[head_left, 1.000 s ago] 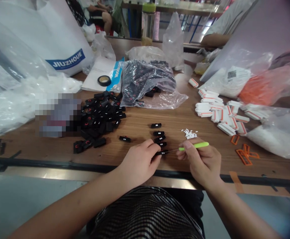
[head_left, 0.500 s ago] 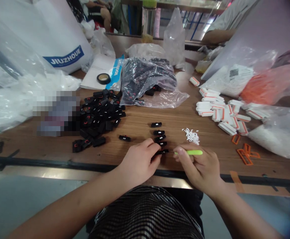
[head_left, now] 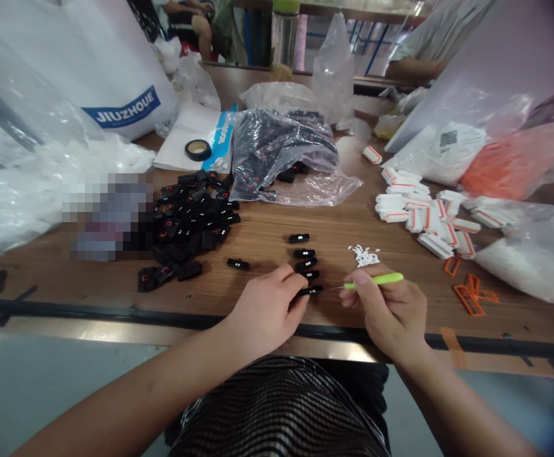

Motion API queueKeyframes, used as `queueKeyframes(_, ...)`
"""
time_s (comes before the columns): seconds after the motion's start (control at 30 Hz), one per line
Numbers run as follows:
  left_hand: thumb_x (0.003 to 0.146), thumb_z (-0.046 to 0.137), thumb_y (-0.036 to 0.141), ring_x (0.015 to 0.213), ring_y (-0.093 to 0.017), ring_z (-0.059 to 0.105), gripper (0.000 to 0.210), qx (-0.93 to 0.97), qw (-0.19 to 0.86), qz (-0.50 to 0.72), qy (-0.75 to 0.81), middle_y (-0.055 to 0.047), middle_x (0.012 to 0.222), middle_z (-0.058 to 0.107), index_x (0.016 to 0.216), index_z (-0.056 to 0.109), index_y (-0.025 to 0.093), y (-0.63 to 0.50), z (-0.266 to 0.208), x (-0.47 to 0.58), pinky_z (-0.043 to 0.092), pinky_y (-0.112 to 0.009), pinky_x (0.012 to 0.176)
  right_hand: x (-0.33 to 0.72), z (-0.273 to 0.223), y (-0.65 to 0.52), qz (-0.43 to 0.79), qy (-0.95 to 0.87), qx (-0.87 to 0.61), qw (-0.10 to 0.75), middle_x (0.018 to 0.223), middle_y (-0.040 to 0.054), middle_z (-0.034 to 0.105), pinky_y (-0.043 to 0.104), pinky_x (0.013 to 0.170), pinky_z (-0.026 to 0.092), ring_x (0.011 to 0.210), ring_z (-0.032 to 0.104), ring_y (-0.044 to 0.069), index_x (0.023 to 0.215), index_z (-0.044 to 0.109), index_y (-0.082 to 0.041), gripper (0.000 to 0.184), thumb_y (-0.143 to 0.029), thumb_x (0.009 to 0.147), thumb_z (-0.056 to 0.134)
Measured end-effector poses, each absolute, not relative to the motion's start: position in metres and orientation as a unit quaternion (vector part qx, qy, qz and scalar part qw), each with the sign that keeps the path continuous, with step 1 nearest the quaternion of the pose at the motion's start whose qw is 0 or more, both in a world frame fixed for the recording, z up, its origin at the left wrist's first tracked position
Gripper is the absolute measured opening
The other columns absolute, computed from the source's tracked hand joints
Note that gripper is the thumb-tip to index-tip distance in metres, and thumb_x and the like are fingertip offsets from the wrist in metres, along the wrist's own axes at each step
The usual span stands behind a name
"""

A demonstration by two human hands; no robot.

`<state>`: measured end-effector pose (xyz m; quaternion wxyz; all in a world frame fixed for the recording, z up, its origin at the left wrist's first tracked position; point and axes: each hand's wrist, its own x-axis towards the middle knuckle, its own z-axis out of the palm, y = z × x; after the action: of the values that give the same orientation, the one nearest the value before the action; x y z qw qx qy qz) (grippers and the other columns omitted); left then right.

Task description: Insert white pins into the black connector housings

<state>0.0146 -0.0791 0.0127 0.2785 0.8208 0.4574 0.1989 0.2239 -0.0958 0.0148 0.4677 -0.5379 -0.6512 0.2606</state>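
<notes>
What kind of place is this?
Probably a workshop or small factory: a heap of black parts on a wooden table, a clear bag of dark pieces behind, and a green-handled tool in the right hand.

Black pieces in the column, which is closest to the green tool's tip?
The black piece at the column's near end, held by the left hand. The green tool points toward its right end; the other four lie farther off.
</notes>
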Motion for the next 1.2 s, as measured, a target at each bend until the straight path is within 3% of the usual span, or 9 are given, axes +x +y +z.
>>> queueKeyframes(0.27, 0.092, 0.059, 0.02, 0.068, -0.014, 0.057, 0.013, 0.818, 0.284, 0.196, 0.46, -0.003, 0.091, 0.061, 0.098, 0.069, 0.015, -0.079, 0.015, 0.015, 0.049, -0.031, 0.065, 0.222, 0.015, -0.098, 0.273, -0.613, -0.537, 0.512, 0.069, -0.0026, 0.069, 0.022, 0.05, 0.053, 0.051, 0.063, 0.008, 0.081, 0.07, -0.021, 0.02, -0.022, 0.096, 0.057)
queueKeyframes(0.77, 0.092, 0.057, 0.021, 0.069, -0.015, 0.057, 0.012, 0.822, 0.283, 0.194, 0.456, -0.004, 0.091, 0.061, 0.096, 0.067, 0.016, -0.078, 0.015, 0.014, 0.05, -0.031, 0.066, 0.222, 0.024, -0.092, 0.255, -0.678, -0.562, 0.398, 0.066, -0.0018, 0.07, 0.022, 0.054, 0.054, 0.055, 0.067, 0.01, 0.08, 0.069, -0.02, 0.02, -0.028, 0.095, 0.058)
queueKeyframes(0.97, 0.088, 0.065, 0.026, 0.07, -0.016, 0.061, 0.014, 0.818, 0.291, 0.18, 0.463, -0.004, 0.091, 0.064, 0.099, 0.069, 0.017, -0.082, 0.023, 0.012, 0.053, -0.034, 0.07, 0.223, 0.031, -0.086, 0.323, -0.572, -0.553, 0.513, 0.069, -0.0009, 0.07, 0.022, 0.05, 0.055, 0.052, 0.064, 0.01, 0.083, 0.07, -0.021, 0.016, -0.032, 0.093, 0.063)
queueKeyframes(1.07, 0.089, 0.064, 0.032, 0.074, -0.018, 0.063, 0.02, 0.819, 0.283, 0.201, 0.457, -0.004, 0.092, 0.065, 0.103, 0.068, 0.018, -0.079, 0.032, 0.005, 0.053, -0.033, 0.069, 0.222, 0.035, -0.078, 0.319, -0.576, -0.544, 0.52, 0.07, -0.0006, 0.071, 0.022, 0.051, 0.055, 0.053, 0.064, 0.01, 0.084, 0.07, -0.021, 0.016, -0.033, 0.092, 0.064)
queueKeyframes(1.2, 0.096, 0.055, 0.026, 0.084, -0.019, 0.066, 0.017, 0.851, 0.205, 0.191, 0.444, -0.003, 0.098, 0.067, 0.106, 0.068, 0.02, -0.066, 0.033, 0.0, 0.054, -0.034, 0.075, 0.216, 0.033, -0.07, 0.323, -0.584, -0.542, 0.51, 0.066, 0.0002, 0.07, 0.021, 0.05, 0.054, 0.051, 0.063, 0.01, 0.081, 0.07, -0.019, 0.02, -0.035, 0.093, 0.063)
